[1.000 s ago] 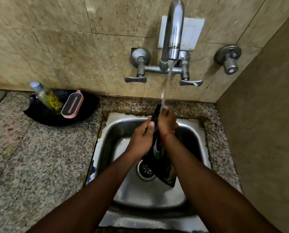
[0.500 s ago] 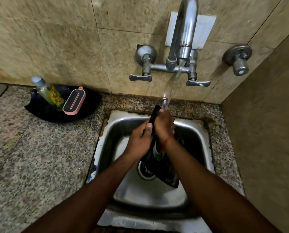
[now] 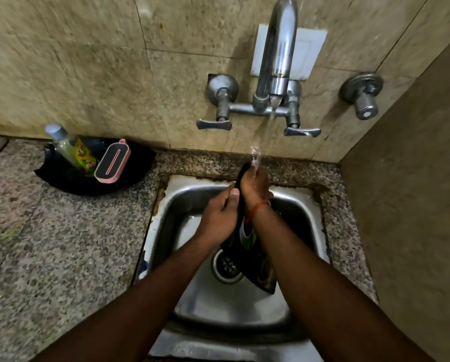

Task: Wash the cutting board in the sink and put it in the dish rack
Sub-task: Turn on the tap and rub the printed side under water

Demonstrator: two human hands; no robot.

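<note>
Head view: both hands hold the dark cutting board point(image 3: 257, 267) on edge over the steel sink point(image 3: 304, 231), just as half a second ago. Left hand point(image 3: 218, 215) grips its left face, thumb up; right hand point(image 3: 255, 185) presses the other face, fingers hidden. Tap point(image 3: 278, 56) water still strikes the right hand. Framing has shifted slightly; bottle point(image 3: 69, 147) and pink scrubber point(image 3: 112, 163) are unmoved.
</note>
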